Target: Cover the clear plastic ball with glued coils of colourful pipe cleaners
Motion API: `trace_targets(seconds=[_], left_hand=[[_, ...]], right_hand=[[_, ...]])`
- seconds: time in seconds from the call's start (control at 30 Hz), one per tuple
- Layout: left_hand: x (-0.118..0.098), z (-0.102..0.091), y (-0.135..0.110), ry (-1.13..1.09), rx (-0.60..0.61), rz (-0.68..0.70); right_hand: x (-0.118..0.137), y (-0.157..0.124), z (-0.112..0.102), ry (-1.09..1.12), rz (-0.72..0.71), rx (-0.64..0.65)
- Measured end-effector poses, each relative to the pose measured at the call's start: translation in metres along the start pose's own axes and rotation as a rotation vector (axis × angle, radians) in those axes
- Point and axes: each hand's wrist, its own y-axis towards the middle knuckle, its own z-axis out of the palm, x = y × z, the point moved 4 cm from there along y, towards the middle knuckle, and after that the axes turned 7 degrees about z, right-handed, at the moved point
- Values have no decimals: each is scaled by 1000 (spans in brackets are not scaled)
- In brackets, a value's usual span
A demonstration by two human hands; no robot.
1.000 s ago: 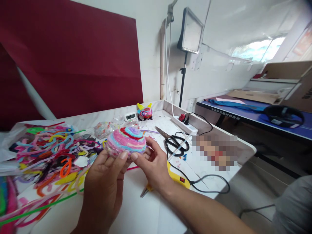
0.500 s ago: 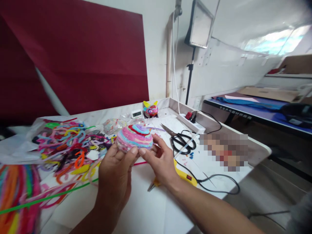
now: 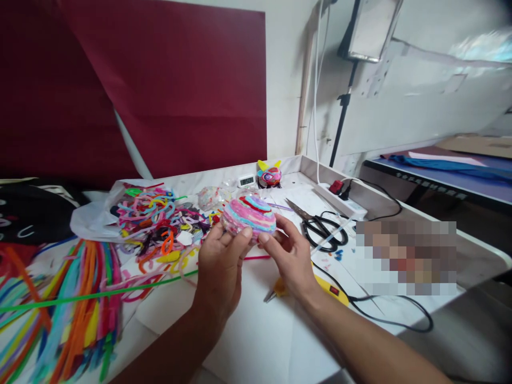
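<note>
A rounded craft piece [image 3: 248, 216], covered in bands of pink, blue, red and white pipe cleaner, is held above the table between both hands. My left hand [image 3: 224, 261] grips its left side, thumb on the near edge. My right hand [image 3: 288, 253] has its right side, thumb and fingers closed on the rim. Under my right forearm lies a yellow hot glue gun [image 3: 334, 290], partly hidden, its metal nozzle pointing left. Black-handled scissors [image 3: 322, 229] lie open beyond my right hand. The underside of the piece is hidden.
Loose pipe-cleaner scraps [image 3: 156, 213] heap on a plastic bag at left, with long pipe cleaners [image 3: 86, 298] in front. A horned, colourful figure [image 3: 270, 175] and small digital clock [image 3: 247, 181] stand at the back. A power strip [image 3: 348, 205] and cords lie right.
The view has swung left, so everything appears shifted right and more pipe cleaners show at left. Both hands keep hold of the craft piece.
</note>
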Motion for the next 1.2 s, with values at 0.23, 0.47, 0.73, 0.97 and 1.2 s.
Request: trace_targets(seconds=[0.23, 0.47, 0.73, 0.97, 1.2], left_hand=[[1, 1, -1, 44, 56, 16], [-2, -2, 1, 46, 21, 20], [-3, -3, 3, 17, 52, 2], [-3, -3, 4, -13, 64, -24], [0, -7, 5, -35, 41, -41]], right_hand=[[-1, 1, 1, 15, 7, 5], [0, 2, -2, -59, -22, -3], [2, 3, -8, -144, -111, -32], [3, 4, -8, -159, -158, -29], [3, 7, -10, -102, -189, -18]])
